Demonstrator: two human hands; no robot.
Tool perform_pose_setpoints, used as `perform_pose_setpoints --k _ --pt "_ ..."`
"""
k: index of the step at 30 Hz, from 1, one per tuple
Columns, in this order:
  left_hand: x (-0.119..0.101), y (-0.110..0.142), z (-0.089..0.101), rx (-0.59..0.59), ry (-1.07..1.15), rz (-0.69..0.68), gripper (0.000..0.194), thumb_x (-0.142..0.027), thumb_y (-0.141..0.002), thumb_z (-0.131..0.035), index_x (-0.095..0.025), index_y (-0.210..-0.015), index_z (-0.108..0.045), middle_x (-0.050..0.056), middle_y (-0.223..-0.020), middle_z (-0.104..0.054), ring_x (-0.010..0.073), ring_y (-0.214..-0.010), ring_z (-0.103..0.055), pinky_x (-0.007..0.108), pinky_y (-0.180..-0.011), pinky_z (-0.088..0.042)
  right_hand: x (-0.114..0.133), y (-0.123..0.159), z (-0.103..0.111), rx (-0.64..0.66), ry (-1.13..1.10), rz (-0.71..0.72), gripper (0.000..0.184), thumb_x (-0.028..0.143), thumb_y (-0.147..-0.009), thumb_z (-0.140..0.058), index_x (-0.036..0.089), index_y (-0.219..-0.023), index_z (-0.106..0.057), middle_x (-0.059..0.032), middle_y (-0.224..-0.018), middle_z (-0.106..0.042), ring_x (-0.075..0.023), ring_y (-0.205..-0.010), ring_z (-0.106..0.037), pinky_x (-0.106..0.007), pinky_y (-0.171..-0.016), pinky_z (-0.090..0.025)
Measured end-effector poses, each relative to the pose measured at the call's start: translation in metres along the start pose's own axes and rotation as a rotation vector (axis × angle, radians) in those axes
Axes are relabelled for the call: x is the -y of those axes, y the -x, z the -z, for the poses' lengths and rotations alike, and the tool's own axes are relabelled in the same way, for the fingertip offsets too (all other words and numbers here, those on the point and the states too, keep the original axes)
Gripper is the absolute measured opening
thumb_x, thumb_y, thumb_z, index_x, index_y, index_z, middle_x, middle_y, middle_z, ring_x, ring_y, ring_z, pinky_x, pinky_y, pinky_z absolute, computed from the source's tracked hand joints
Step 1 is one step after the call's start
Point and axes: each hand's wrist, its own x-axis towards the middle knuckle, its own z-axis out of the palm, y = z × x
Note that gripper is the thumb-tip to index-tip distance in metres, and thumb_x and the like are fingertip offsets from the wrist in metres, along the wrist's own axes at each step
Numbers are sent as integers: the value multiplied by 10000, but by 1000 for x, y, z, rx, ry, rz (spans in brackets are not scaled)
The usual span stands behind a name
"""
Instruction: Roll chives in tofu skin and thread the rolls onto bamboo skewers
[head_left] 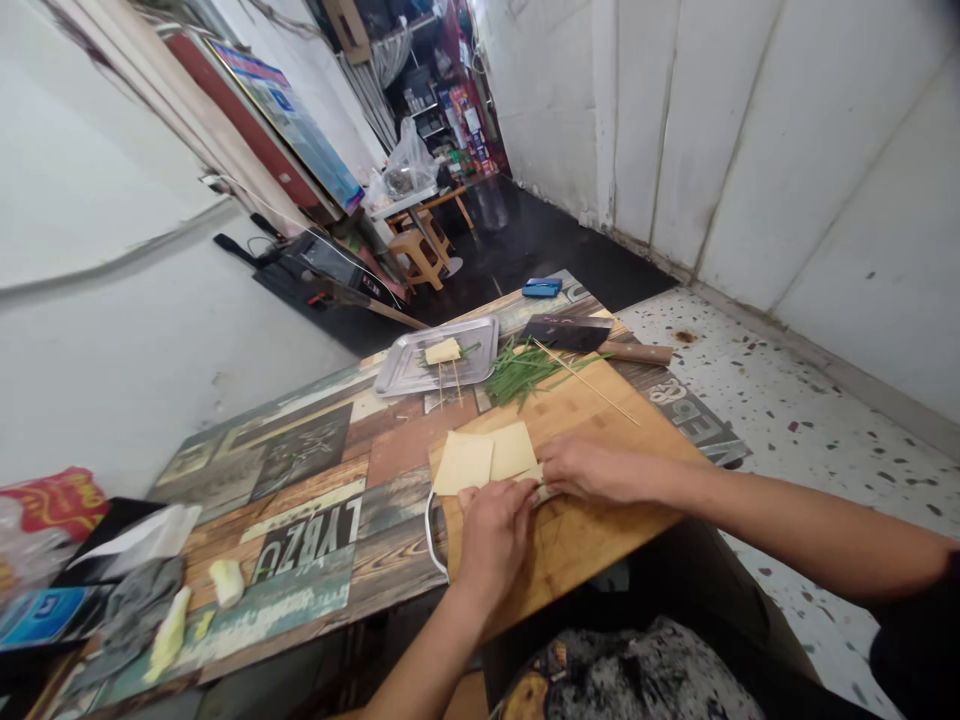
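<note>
On the wooden cutting board [600, 540], both hands press a rolled tofu sheet [541, 487]. My left hand [495, 530] has its fingers closed over the roll's left end, while my right hand [589, 468] pinches the other end. Just beyond the left fingers lie flat square tofu sheets [465, 462], partly overlapping. A heap of green chives [521, 372] rests at the board's far edge, with a thin bamboo skewer [589, 383] lying beside it. The roll's inside is hidden by my fingers.
A metal tray [390, 375] holds a skewered tofu piece [442, 350], its sticks over the rim. A cleaver [570, 333] lies behind the chives, near a blue box [541, 288]. Vegetable pieces [226, 582] and a grey cloth [139, 615] are at the table's left.
</note>
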Motion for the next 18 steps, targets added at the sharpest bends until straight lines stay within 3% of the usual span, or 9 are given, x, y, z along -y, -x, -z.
perform_pose_setpoints --k 5,10,14,18 --pt "-5 8 -3 -101 -164 -116 213 -167 -952 -461 -204 -917 -669 14 -753 -648 159 -736 -559 333 -687 -233 1 3 -14 -32 330 23 271 229 -935 -518 133 -718 -648 -53 -786 -603 -170 -776 -492 -306 -699 -354" --pt "-6 1 -1 -13 -130 -55 233 -161 -939 -476 -200 -800 -659 11 -729 -607 162 -735 -516 338 -702 -239 9 13 -31 -187 572 89 240 205 -960 -455 120 -830 -638 -64 -800 -565 -191 -793 -445 -331 -686 -338" --pt "-2 -1 -3 -59 -63 -19 209 -199 -925 -524 -227 -799 -689 15 -764 -631 163 -752 -525 330 -701 -264 8 13 -34 -156 532 99 279 183 -975 -396 118 -833 -627 -68 -795 -548 -190 -799 -433 -335 -707 -348" --pt "1 9 -5 -153 -154 -137 186 -222 -955 -482 -187 -979 -662 41 -836 -672 165 -773 -550 329 -722 -302 7 5 -21 -10 428 64 210 217 -939 -488 127 -828 -642 -72 -838 -580 -195 -834 -449 -336 -722 -353"
